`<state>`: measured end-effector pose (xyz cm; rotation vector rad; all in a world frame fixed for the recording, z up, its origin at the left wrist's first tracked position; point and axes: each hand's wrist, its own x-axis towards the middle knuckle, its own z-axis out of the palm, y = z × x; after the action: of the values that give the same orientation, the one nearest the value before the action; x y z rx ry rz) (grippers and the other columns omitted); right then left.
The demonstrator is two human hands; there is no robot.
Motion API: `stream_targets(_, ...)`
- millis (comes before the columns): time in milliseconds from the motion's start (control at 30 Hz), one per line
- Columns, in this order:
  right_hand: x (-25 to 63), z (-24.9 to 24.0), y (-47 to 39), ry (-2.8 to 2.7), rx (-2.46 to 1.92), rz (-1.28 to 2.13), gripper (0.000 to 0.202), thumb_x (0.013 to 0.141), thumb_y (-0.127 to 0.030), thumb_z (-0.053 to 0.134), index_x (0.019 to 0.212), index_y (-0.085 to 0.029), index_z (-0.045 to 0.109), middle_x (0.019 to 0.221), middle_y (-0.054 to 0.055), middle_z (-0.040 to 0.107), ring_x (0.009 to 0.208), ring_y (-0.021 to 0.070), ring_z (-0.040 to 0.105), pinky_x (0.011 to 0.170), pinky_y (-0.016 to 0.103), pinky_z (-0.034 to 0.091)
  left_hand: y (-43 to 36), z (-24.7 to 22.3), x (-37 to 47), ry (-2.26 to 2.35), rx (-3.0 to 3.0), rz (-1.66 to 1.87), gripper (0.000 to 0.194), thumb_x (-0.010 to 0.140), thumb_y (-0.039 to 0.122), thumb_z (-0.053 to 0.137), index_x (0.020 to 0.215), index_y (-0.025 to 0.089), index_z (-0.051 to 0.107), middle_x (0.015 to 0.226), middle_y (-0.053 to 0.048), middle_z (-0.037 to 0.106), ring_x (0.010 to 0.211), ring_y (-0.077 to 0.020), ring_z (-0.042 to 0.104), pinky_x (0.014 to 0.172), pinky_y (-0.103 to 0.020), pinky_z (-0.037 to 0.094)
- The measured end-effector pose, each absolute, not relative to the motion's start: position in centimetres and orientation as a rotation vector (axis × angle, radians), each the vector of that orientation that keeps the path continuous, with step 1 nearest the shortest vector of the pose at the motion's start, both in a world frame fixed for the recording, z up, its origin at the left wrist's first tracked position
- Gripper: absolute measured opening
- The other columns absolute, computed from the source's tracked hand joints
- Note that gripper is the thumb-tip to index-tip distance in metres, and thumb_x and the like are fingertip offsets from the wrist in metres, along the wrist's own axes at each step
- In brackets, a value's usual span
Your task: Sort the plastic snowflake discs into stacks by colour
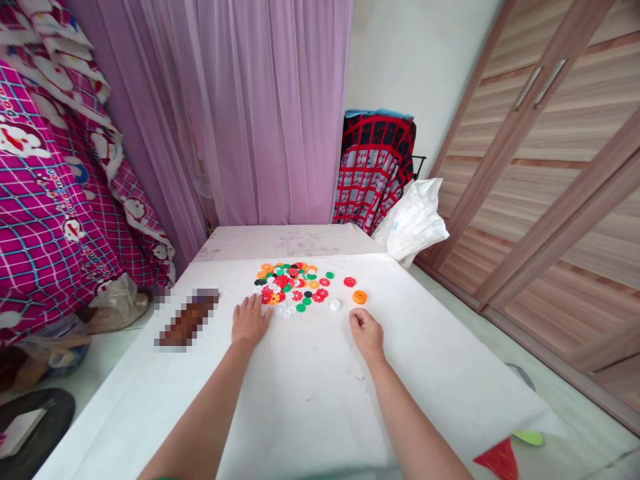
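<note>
"What's the left hand (251, 319) doing?"

"It's lying at the pile's (284, 283) eight o'clock edge, fingers released and spreading flat. I'd guess it's fencing the loose discs in, though I can't tell if it's touching any."

"And the right hand (367, 333)?"

"Its fingers are curling in, clenched — whether they're grasping a disc, I can't tell (the knuckles are hiding the palm)."

"Where are the discs sitting?"

"Most are crowding together on the sheet (310, 373), between one and two o'clock from the left hand. From the right, an orange stack (359, 297) is sitting near twelve, a red disc (349, 282) is lying toward eleven and a white one (335, 305) is lying toward ten."

"Why apart?"

"Probably they're standing clear so each colour is showing separately — and the right hand is resting within easy reach."
</note>
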<state>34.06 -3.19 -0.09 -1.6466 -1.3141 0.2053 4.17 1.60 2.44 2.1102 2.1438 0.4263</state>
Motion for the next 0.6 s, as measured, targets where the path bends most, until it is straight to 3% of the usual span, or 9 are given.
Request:
stream_targets(233, 33.9, 0.3, -4.2, -1.421, -1.670, 0.160, 0.031, 0.075, -0.042, 0.041, 0.072, -0.023, 0.065, 0.064, 0.001, 0.066, 0.058, 0.0174, 0.058, 0.061, 0.028, 0.045, 0.1, 2.7, 4.3, 2.219, 2.051, 0.405, 0.066, 0.091, 0.050, 0.032, 0.146, 0.013, 0.035, 0.155, -0.014, 0.028, 0.143, -0.0303, 0.026, 0.115, -0.049, 0.020)
stream_targets(600, 33.7, 0.1, -4.3, -1.476, -1.707, 0.161, 0.029, 0.078, -0.039, 0.041, 0.073, -0.026, 0.066, 0.061, -0.001, 0.065, 0.056, 0.0164, 0.056, 0.056, 0.026, 0.041, -0.3, 2.9, 4.3, 2.256, 2.021, 0.318, 0.066, 0.091, 0.051, 0.027, 0.145, 0.014, 0.036, 0.155, -0.010, 0.032, 0.143, -0.0291, 0.025, 0.116, -0.047, 0.018)
